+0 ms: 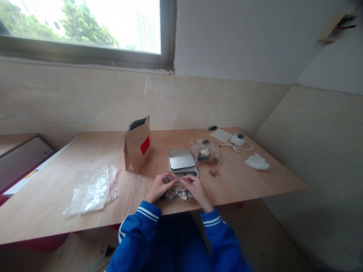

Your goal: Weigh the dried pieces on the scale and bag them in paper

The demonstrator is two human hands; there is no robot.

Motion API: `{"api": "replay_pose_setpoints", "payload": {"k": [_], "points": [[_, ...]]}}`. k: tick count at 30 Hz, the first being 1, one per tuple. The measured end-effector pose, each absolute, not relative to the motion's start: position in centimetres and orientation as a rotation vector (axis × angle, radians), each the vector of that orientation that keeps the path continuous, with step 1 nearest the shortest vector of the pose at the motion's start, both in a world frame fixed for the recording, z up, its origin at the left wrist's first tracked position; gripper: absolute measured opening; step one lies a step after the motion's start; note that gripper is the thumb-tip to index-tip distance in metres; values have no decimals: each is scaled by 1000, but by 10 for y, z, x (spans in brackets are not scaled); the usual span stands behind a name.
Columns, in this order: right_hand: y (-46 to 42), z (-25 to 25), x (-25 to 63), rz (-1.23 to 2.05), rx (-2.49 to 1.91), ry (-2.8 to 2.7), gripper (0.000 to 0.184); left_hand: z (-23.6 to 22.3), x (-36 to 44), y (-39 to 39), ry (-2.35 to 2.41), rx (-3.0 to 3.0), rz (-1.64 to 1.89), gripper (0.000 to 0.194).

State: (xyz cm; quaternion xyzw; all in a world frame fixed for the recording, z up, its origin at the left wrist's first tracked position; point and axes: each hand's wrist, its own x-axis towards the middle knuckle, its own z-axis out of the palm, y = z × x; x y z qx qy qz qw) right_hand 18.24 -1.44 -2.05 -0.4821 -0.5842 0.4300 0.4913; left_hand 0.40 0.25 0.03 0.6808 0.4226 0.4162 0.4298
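While both hands met at the near edge of the worktop [85, 151], the left hand [159, 187] and right hand [197, 190] pinched the top strip of a small clear bag [177, 193] holding dark and pale pieces. The bag lay flat between the hands, just in front of a digital scale [182, 159]. Beyond the scale, to its right, stood a second filled clear bag [206, 153]. A loose piece [214, 172] lay near it. A brown paper pouch [138, 144] with a red label stood open left of the scale. Empty clear bags [93, 189] lay further left. A white crumpled tissue [256, 161] and a round white device [238, 138] sat at far right.
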Motion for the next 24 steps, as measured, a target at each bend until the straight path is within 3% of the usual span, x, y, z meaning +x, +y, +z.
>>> {"api": "replay_pose_setpoints", "payload": {"k": [17, 24], "points": [[-15, -20, 183, 975, -1212, -1442, 25, 0, 4, 2, 1056, 1675, 1021, 34], [-16, -20, 184, 1041, -1183, -1396, 32, -1, 4, 3, 1131, 1578, 1070, 46]]}}
